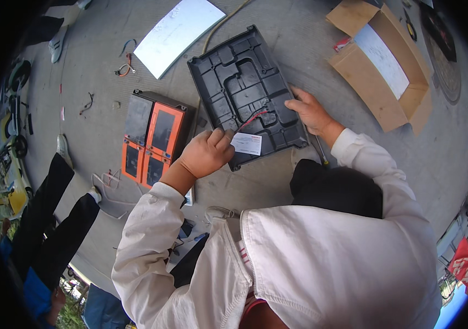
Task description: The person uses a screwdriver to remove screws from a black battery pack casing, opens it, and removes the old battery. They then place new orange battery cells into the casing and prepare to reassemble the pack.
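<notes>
A black plastic battery case cover (245, 90) is held tilted in front of me, its ribbed inside facing up. Along its right edge, my right hand (312, 111) is closed with the thumb over the rim. At its lower left, my left hand (210, 151) is closed around the end of red and black wires (256, 115), which run into the cover. Close by that hand, a white printed label (247, 144) lies on the cover. To the left on the ground stands a black case holding orange-framed battery blocks (158, 140).
A white board (178, 34) lies beyond the cover. At the far right is an opened cardboard box (379, 71). Loose wires (126, 68) and a pale cable (114, 189) lie on the left. A screwdriver (321, 151) lies near my right forearm. Another person's legs (61, 219) are at the left.
</notes>
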Motion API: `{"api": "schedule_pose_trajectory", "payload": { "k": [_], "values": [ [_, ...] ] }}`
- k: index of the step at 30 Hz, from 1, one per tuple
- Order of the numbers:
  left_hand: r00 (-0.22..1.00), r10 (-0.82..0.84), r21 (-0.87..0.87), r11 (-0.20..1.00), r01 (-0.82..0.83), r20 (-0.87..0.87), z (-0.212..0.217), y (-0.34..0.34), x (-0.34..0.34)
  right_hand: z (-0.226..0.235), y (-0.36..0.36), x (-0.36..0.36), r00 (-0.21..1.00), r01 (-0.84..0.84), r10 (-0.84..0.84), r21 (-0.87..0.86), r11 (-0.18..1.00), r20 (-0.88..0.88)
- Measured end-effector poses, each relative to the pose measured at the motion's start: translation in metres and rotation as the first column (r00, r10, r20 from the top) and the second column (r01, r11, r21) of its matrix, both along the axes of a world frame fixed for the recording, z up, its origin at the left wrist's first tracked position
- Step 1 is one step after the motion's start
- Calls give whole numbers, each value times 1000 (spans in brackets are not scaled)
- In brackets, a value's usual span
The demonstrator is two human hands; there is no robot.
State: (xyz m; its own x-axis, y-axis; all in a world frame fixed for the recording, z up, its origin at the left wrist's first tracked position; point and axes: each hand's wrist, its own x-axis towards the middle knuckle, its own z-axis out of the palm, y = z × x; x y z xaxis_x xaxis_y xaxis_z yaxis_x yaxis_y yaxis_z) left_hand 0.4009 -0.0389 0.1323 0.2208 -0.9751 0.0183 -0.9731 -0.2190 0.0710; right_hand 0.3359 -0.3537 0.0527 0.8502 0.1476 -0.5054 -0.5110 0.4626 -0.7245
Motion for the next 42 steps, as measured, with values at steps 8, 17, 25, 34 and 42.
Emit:
{"api": "schedule_pose_trajectory", "payload": {
  "k": [8, 17, 25, 34, 42],
  "values": [
    [-685, -8, 596, 485, -640, -729, -13, -15, -18, -9, -7, 4, 998, 10, -5, -65, 998, 66],
    [-740, -650, 677, 623, -391, 171, -38, -22, -49, -7, -6, 8, 998, 24, -21, -62, 998, 58],
    [-566, -751, 652, 622, -434, 340, -22, -28, -36, -3, -7, 9, 997, 10, -4, -68, 998, 83],
    [366, 626, 100, 582, -807, -688, -22, -17, -38, -3, -14, 16, 998, -63, 64, -75, 995, 9],
    [891, 448, 12, 894, -449, -76, 3, -1, 7, -2, -9, 9, 990, -137, 137, -14, 990, 14]
  ]
}}
